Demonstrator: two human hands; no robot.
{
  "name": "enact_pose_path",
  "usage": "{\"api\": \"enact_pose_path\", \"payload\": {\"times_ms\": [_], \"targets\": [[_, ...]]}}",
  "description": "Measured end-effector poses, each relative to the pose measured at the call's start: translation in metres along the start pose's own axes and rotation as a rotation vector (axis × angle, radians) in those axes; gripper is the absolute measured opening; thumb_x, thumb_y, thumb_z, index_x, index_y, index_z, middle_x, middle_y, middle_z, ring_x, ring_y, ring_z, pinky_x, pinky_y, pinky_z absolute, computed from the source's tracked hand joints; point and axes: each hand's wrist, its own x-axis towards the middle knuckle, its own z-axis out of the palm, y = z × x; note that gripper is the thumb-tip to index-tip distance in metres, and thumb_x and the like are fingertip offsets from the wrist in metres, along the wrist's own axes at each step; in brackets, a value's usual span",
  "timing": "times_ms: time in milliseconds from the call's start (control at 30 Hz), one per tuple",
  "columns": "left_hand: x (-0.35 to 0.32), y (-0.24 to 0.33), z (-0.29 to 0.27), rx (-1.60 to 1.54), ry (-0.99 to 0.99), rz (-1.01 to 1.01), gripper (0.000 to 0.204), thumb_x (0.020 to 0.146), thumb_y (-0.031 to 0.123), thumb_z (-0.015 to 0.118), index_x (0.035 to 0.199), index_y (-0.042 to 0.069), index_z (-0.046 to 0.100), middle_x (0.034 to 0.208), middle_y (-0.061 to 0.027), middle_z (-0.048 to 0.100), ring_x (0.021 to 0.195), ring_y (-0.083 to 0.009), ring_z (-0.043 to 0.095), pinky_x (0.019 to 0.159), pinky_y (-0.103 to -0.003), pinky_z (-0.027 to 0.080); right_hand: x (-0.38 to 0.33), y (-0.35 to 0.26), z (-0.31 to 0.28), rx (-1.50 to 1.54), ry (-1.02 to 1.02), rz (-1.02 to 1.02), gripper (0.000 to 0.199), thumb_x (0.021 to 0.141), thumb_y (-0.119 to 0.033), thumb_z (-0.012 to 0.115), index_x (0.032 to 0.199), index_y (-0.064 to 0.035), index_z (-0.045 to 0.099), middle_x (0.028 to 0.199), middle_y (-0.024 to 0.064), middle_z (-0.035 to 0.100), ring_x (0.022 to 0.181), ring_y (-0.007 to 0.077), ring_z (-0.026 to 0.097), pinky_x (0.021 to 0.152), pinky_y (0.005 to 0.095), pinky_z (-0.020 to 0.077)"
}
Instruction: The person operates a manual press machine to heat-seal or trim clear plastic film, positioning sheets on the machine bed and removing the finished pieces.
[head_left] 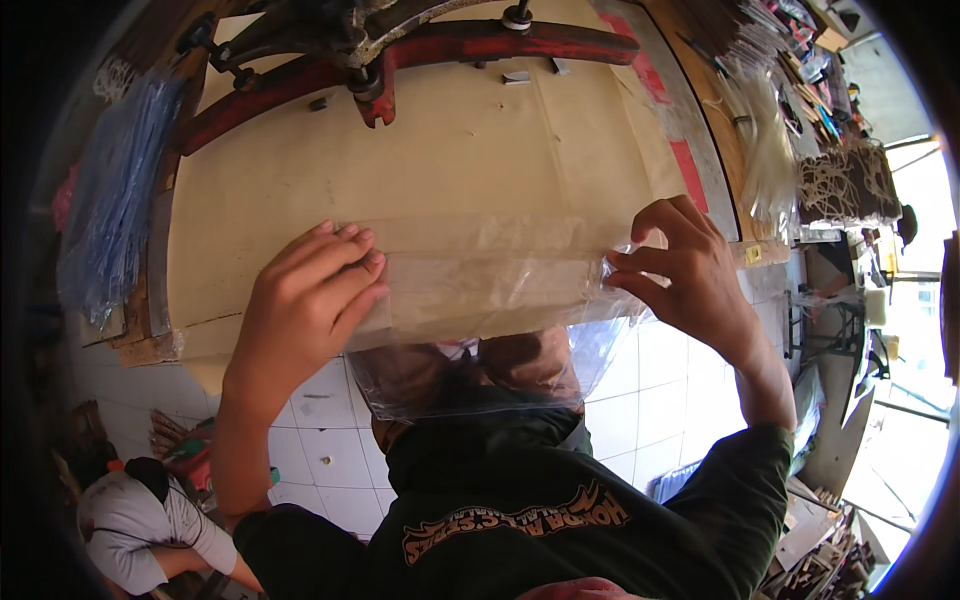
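A clear plastic sheet (470, 285), perhaps a bag, spans the space between my hands at the table's near edge. Its lower part hangs over the edge in front of my lap. My left hand (310, 295) pinches its left side, the fingers close together. At the right side, my right hand (675, 265) grips the plastic between thumb and fingertips. Beneath lies tan paper (400, 170) covering the tabletop. Beyond my hands, a red metal bar (590, 45) of a clamp-like machine crosses above the paper.
A stack of bluish plastic (120, 200) lies at the left edge, and bundled clear strips (765, 150) hang at the right. Another person (150, 525) sits low at the lower left. Wood scraps (830, 550) are piled at the lower right on the tiled floor (640, 390).
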Motion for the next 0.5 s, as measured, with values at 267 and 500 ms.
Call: {"api": "enact_pose_path", "payload": {"times_ms": [267, 500], "targets": [[0.004, -0.003, -0.001, -0.125, 0.014, -0.062, 0.013, 0.08, 0.004, 0.078, 0.089, -0.004, 0.074, 0.101, -0.0129, 0.067, 0.1, -0.0306, 0.065, 0.093, -0.04, 0.05, -0.01, 0.001, 0.012, 0.11, 0.05, 0.079, 0.02, 0.072, -0.017, 0.088, 0.09, -0.0105, 0.08, 0.107, 0.0091, 0.068, 0.102, 0.0296, 0.066, 0.084, 0.0417, 0.0542], [0.005, -0.008, 0.011, -0.263, 0.179, -0.321, 0.052, 0.082, 0.022, 0.083, 0.125, -0.001, 0.063, 0.123, -0.0137, 0.061, 0.118, -0.0318, 0.057, 0.102, -0.039, 0.045, 0.005, 0.005, 0.007, 0.333, -0.136, 0.318, 0.031, 0.076, -0.014, 0.088, 0.098, -0.0017, 0.069, 0.095, 0.0113, 0.07, 0.091, 0.0296, 0.069, 0.08, 0.0385, 0.0538]]}}
